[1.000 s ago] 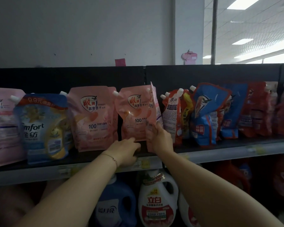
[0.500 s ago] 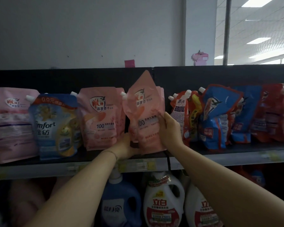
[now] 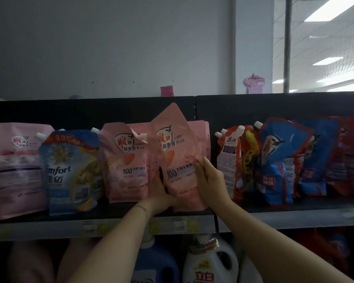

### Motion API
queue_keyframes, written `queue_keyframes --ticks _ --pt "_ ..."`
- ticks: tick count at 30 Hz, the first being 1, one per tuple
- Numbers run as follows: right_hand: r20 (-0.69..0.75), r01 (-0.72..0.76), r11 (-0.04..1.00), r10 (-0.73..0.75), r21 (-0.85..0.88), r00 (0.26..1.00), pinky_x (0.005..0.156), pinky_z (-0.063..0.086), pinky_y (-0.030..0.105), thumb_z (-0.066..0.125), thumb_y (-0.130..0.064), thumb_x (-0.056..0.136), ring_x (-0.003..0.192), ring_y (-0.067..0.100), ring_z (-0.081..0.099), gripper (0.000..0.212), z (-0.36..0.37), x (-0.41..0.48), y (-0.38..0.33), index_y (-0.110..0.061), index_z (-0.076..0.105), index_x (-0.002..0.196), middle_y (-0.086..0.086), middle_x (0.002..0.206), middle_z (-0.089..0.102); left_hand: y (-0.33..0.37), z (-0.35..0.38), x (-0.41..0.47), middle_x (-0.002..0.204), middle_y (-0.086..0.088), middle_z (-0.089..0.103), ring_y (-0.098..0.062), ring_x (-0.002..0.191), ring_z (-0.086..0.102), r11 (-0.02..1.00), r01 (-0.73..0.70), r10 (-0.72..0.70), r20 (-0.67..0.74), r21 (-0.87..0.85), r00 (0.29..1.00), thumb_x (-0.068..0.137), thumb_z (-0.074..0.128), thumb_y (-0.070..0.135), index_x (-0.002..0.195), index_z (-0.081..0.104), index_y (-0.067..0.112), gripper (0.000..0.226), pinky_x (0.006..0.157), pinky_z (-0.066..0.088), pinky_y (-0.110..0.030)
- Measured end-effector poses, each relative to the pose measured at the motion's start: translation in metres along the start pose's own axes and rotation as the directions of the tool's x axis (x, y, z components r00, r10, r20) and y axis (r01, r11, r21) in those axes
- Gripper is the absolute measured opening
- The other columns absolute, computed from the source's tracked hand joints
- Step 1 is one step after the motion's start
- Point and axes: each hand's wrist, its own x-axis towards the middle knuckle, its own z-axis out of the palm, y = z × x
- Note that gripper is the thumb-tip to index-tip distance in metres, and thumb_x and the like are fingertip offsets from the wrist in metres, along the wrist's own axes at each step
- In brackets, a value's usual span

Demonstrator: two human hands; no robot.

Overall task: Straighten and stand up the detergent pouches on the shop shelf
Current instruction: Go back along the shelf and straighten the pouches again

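A pink detergent pouch (image 3: 177, 152) stands tilted at the front of the shelf (image 3: 274, 218), its top corner pointing up. My left hand (image 3: 160, 198) grips its lower left edge from below. My right hand (image 3: 212, 180) holds its right side, fingers curled over the front. More pink pouches stand behind it (image 3: 201, 139) and to its left (image 3: 124, 162). A blue and yellow Comfort pouch (image 3: 70, 172) and a pale pink pouch (image 3: 14, 168) stand further left.
Red and blue pouches (image 3: 278, 160) lean in a crowded, crooked row on the right of the shelf. Detergent bottles (image 3: 211, 264) stand on the shelf below. A black back panel (image 3: 90, 111) rises behind the pouches.
The front pink pouch turned from edge-on to face front and rose. My right hand slid up its right side and my left hand moved in under its lower left edge.
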Motion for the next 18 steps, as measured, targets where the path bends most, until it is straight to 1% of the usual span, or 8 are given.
queue_keyframes --ticks 2,4,6,8,11,13,16,18 --pt "0.029 0.004 1.000 -0.005 0.005 1.000 0.049 0.041 0.014 0.043 -0.026 0.102 0.053 -0.001 0.055 0.022 0.000 0.000 0.003 -0.026 0.048 0.081 -0.006 0.066 0.056 -0.007 0.003 0.004 0.144 0.010 0.031 -0.023 0.134 0.037 1.000 0.005 -0.005 -0.020 0.002 1.000 0.040 0.096 0.037 0.141 -0.014 0.052 0.150 0.102 0.045 -0.054" --pt "0.050 -0.010 1.000 0.011 -0.019 0.999 0.051 0.042 0.016 0.042 -0.031 0.102 0.056 -0.001 0.056 0.019 0.000 0.001 0.007 -0.027 0.049 0.084 -0.006 0.068 0.056 -0.010 0.006 0.010 0.146 0.007 0.032 -0.022 0.135 0.037 1.000 0.015 -0.015 -0.059 0.002 0.998 0.030 0.097 0.042 0.135 -0.016 0.057 0.155 0.104 0.044 -0.053" --pt "0.074 -0.054 0.995 0.060 -0.089 0.995 0.056 0.047 0.022 0.039 -0.039 0.101 0.063 0.001 0.059 0.018 -0.002 0.005 0.012 -0.027 0.051 0.095 -0.006 0.076 0.060 -0.010 0.011 0.015 0.145 0.007 0.026 -0.014 0.136 0.028 0.998 0.030 -0.024 -0.122 0.048 0.992 0.035 0.098 0.040 0.142 -0.019 0.040 0.158 0.115 0.030 -0.044" --pt "0.069 -0.103 0.970 0.121 -0.220 0.990 0.069 0.054 0.034 0.034 -0.044 0.102 0.079 0.012 0.063 0.028 -0.005 0.010 0.018 -0.023 0.048 0.115 -0.004 0.092 0.062 -0.013 0.019 0.018 0.149 0.003 0.022 -0.012 0.134 0.028 0.995 0.049 -0.028 -0.240 0.083 0.970 0.041 0.097 0.040 0.147 -0.013 0.029 0.153 0.117 0.026 -0.037" --pt "0.021 -0.245 0.908 0.268 -0.340 0.963 0.082 0.052 0.043 0.038 -0.041 0.102 0.102 0.028 0.060 0.036 -0.008 0.015 0.030 -0.015 0.039 0.127 0.006 0.115 0.058 -0.017 0.025 0.019 0.153 -0.003 0.022 -0.023 0.138 0.034 0.997 0.017 0.012 -0.386 0.073 0.922 0.038 0.095 0.049 0.148 -0.008 0.039 0.151 0.111 0.037 -0.043" --pt "0.002 -0.320 0.865 0.348 -0.387 0.938 0.090 0.050 0.047 0.047 -0.034 0.099 0.111 0.030 0.055 0.041 -0.008 0.013 0.036 -0.013 0.037 0.132 0.010 0.126 0.052 -0.015 0.028 0.016 0.152 -0.006 0.016 -0.030 0.137 0.032 0.988 0.055 0.003 -0.368 0.147 0.930 0.043 0.091 0.056 0.143 -0.017 0.045 0.148 0.109 0.039 -0.046" --pt "0.018 -0.221 0.787 0.283 -0.577 0.959 0.098 0.044 0.045 0.052 -0.024 0.092 0.119 0.027 0.044 0.052 -0.008 0.002 0.042 -0.015 0.032 0.140 0.007 0.132 0.042 -0.013 0.035 0.013 0.149 -0.013 0.011 -0.033 0.136 0.026 0.921 0.152 0.011 -0.415 0.358 0.910 0.047 0.086 0.063 0.144 -0.019 0.033 0.146 0.108 0.035 -0.048" --pt "0.068 -0.099 0.756 0.186 -0.647 0.980 0.094 0.045 0.038 0.053 -0.021 0.091 0.112 0.022 0.045 0.042 -0.006 -0.006 0.043 -0.015 0.041 0.131 0.003 0.124 0.045 -0.013 0.039 0.013 0.145 -0.014 0.018 -0.032 0.132 0.029 0.822 0.204 0.079 -0.461 0.532 0.884 0.047 0.077 0.075 0.145 -0.012 0.022 0.143 0.107 0.035 -0.049"
